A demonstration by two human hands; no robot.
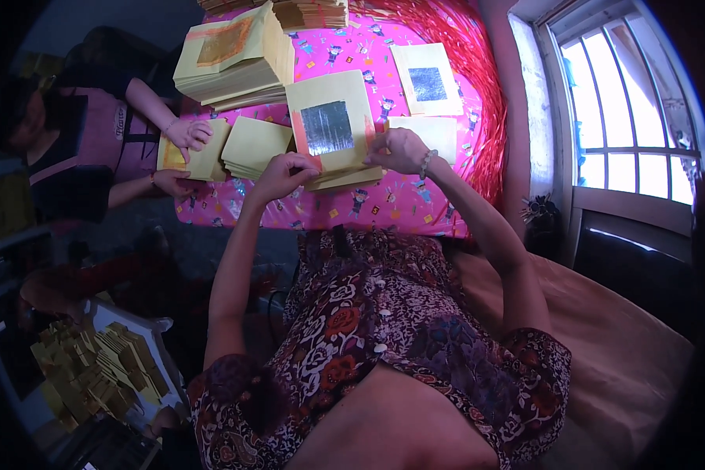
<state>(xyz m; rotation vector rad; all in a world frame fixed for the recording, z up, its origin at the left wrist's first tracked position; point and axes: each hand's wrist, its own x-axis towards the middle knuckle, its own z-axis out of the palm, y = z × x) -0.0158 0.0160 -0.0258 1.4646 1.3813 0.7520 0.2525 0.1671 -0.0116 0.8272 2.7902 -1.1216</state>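
A yellow paper sheet with a dark silver foil square [327, 129] and orange edging stands tilted up before me. My left hand [284, 176] pinches its lower left corner. At the lower right edge, my right hand [400, 150], with a beaded bracelet on the wrist, grips the same sheet. Other yellow papers lie under it. Beside my right hand is a pale sheet [435, 138], partly covered by that hand. Beyond it lies another silver-square sheet [424, 77]. Left of my sheet sits a low stack of plain yellow paper [254, 146].
A tall stack of yellow paper [227, 66] stands at the far left of the pink patterned table cover [352, 207]. Red shiny strips [478, 102] run along the right edge. At left, a person's hand [186, 137] rests on papers. A barred window [630, 102] is right.
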